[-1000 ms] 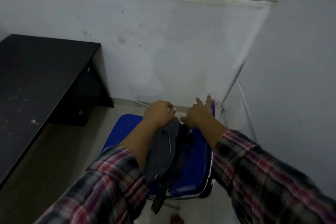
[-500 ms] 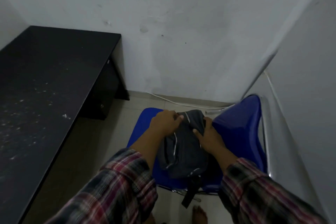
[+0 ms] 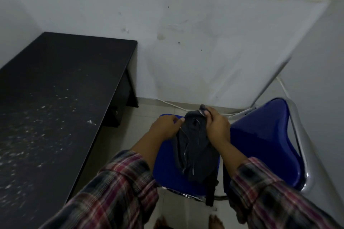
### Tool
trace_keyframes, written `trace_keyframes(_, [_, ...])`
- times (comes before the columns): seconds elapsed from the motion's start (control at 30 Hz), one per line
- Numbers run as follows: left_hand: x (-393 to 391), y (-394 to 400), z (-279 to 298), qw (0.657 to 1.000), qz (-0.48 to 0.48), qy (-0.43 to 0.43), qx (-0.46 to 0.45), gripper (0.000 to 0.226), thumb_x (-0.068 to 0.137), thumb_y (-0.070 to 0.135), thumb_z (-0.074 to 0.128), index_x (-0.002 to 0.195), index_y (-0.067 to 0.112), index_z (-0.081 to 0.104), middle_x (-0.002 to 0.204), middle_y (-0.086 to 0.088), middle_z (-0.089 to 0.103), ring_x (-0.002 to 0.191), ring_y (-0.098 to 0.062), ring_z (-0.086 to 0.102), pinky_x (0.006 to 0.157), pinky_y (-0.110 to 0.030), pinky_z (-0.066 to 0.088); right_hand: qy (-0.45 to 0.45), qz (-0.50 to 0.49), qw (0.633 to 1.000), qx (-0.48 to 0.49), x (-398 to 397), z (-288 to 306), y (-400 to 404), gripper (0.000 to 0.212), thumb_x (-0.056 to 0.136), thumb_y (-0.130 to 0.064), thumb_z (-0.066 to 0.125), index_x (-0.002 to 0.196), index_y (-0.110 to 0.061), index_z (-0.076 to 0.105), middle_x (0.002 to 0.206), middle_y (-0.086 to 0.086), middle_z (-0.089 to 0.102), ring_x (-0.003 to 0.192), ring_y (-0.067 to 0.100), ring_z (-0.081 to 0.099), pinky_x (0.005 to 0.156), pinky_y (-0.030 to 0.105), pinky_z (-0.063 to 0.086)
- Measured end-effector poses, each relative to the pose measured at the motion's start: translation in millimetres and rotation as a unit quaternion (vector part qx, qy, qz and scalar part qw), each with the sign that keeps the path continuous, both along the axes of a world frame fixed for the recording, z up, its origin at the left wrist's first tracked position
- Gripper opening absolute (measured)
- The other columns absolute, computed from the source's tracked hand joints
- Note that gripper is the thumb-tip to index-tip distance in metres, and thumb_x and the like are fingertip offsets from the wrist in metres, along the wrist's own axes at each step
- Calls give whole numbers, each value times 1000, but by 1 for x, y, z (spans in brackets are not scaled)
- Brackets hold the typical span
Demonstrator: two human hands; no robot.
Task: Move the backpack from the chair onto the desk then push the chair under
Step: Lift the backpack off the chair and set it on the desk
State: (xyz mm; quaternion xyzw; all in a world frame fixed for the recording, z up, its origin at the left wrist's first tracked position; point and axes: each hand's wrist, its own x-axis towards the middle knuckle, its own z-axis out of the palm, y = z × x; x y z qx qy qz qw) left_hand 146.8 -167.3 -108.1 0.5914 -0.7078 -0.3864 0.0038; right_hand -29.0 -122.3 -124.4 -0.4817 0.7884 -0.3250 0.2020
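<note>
On the blue chair (image 3: 260,147) seat, the dark grey backpack (image 3: 195,150) is lying kinda crumpled, one strap dangling off the front edge. Both hands are on its far end: left hand (image 3: 165,126) has its fingers curled onto the bag's left side, right hand (image 3: 216,126) fingers are pinched shut around the top of the fabric. Plaid sleeves on both arms. Black counter (image 3: 55,98) sits off to the left, dusty with pale specks, well apart from the bag.
</note>
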Motion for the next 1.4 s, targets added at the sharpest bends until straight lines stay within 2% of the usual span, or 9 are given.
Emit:
trace_keyframes(0.13, [23, 5, 15, 998, 50, 22, 43, 63, 99, 52, 32, 133, 3, 54, 137, -21, 56, 124, -33, 54, 99, -35, 42, -17, 8, 997, -81, 26, 39, -19, 32, 100, -27, 46, 124, -18, 65, 112, 13, 72, 98, 30, 67, 81, 26, 48])
trace_keyframes(0.23, [38, 14, 32, 989, 83, 37, 116, 72, 101, 52, 25, 145, -2, 40, 150, -24, 42, 136, -36, 43, 108, -37, 36, -37, -10, 990, -135, 42, 75, -34, 31, 100, -26, 47, 120, -16, 67, 112, 10, 73, 100, 27, 67, 81, 22, 45])
trace_keyframes(0.37, [53, 26, 56, 943, 228, 140, 199, 76, 100, 55, 24, 154, 1, 19, 160, -22, 24, 145, -37, 30, 115, -45, 28, -71, -13, 978, -198, 72, 123, -55, 32, 100, -27, 47, 120, -14, 67, 115, 9, 72, 103, 23, 66, 83, 22, 46])
trace_keyframes(0.47, [65, 22, 67, 845, 382, 220, 302, 95, 87, 77, 25, 155, 12, 19, 160, -18, 26, 141, -45, 32, 107, -65, 36, -84, 8, 968, -236, 98, 162, -74, 31, 100, -27, 47, 120, -13, 67, 115, 8, 71, 104, 21, 65, 82, 19, 44])
trace_keyframes(0.63, [87, 11, 82, 598, 488, 511, 378, 106, 70, 91, 29, 154, 27, 24, 163, -13, 20, 144, -50, 22, 85, -86, 31, -106, 63, 949, -290, 139, 213, -105, 31, 99, -27, 48, 120, -12, 67, 117, 6, 70, 107, 18, 64, 86, 15, 41])
trace_keyframes(0.77, [88, -6, 95, 493, 545, 602, 312, 114, 61, 95, 31, 154, 28, 26, 161, -13, 25, 141, -50, 27, 80, -82, 36, -120, 107, 936, -312, 168, 235, -123, 31, 99, -27, 50, 120, -13, 67, 118, 4, 70, 108, 15, 64, 88, 15, 41])
trace_keyframes(0.9, [91, -35, 101, 397, 615, 630, 259, 114, 58, 92, 44, 153, 31, 24, 158, -14, 27, 138, -52, 28, 96, -76, 36, -133, 155, 926, -318, 186, 240, -148, 31, 98, -27, 51, 119, -13, 68, 117, 2, 71, 109, 14, 64, 90, 13, 41])
trace_keyframes(1.13, [111, -96, 114, 340, 639, 660, 203, 107, 67, 87, 43, 154, 28, 20, 159, -15, 22, 141, -51, 20, 105, -68, 36, -159, 224, 904, -326, 216, 248, -212, 31, 98, -27, 52, 118, -12, 68, 117, 2, 72, 110, 13, 64, 94, 16, 46])
trace_keyframes(1.4, [151, -173, 121, 296, 654, 677, 164, 108, 66, 87, 45, 154, 30, 17, 161, -14, 16, 144, -53, 11, 107, -66, 35, -205, 271, 883, -324, 257, 257, -290, 30, 98, -25, 52, 119, -11, 68, 118, 2, 71, 111, 10, 64, 87, 0, 41])
